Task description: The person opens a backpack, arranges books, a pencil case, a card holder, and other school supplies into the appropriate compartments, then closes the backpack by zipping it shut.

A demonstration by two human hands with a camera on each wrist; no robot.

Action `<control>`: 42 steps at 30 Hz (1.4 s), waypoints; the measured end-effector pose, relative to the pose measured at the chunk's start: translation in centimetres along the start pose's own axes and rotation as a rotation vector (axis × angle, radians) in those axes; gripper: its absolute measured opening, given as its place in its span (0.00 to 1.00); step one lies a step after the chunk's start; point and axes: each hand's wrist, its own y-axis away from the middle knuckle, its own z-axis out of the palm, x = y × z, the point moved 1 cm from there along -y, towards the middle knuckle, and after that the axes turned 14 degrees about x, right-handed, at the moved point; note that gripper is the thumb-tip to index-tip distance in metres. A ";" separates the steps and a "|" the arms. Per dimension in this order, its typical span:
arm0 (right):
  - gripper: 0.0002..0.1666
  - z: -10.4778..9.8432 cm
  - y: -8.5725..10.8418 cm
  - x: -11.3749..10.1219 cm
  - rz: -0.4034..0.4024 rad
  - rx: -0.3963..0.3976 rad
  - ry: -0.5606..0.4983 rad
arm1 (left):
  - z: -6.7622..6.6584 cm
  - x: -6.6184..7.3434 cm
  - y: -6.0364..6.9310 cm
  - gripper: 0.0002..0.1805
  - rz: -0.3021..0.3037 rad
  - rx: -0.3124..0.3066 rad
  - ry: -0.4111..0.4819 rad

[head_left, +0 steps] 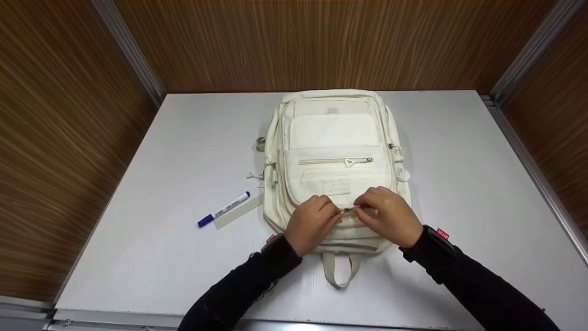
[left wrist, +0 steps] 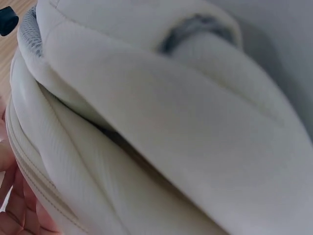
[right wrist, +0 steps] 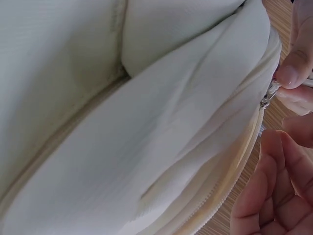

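A cream backpack lies on its back on the white table, its top handle toward me. Both hands meet at the zip along its upper edge. My left hand pinches the metal zipper pull, as the right wrist view shows. Close beside the slider, my right hand has thumb and fingertips together at the zip's edge. In the right wrist view the zip tape runs past its curled fingers. The left wrist view is mostly filled by the bag's padded fabric, hiding the pull.
Left of the bag lie a white marker with purple ends and a flat pale strip, partly against the bag. A second zip crosses the front pocket. Wood-grain panels enclose the white table at the back and sides.
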 end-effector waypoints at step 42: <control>0.06 0.8 0.1 0.7 -0.043 -0.063 0.110 | -5.2 -3.4 2.9 0.05 -0.207 -0.096 0.020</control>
